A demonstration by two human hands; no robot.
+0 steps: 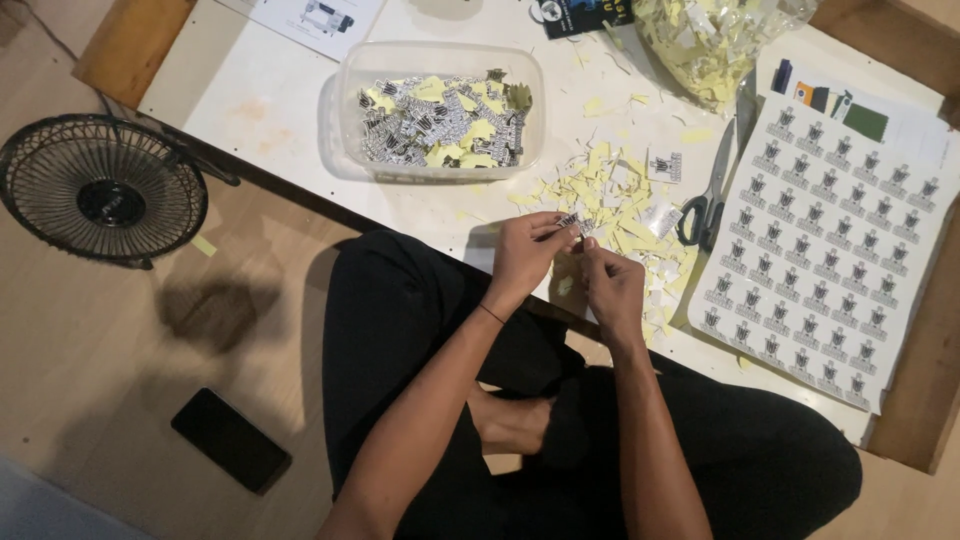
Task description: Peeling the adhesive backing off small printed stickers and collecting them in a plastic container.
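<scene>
My left hand [527, 250] and my right hand [613, 285] meet over the front edge of a low white table [270, 95]. Together they pinch a small black-and-white sticker [572, 221] between the fingertips. Just beyond them lies a heap of yellow and white paper scraps [605, 190]. A clear plastic tub [345, 100] with several cut stickers and yellow bits stands farther back. To the right lies a white sheet of printed stickers [830, 240] in rows.
Black-handled scissors [708, 205] lie between the scraps and the sheet. A clear bag of yellow scraps [715, 35] sits at the back. On the wooden floor stand a small black fan [100, 190] and a dark phone [230, 440]. My crossed legs in black fill the foreground.
</scene>
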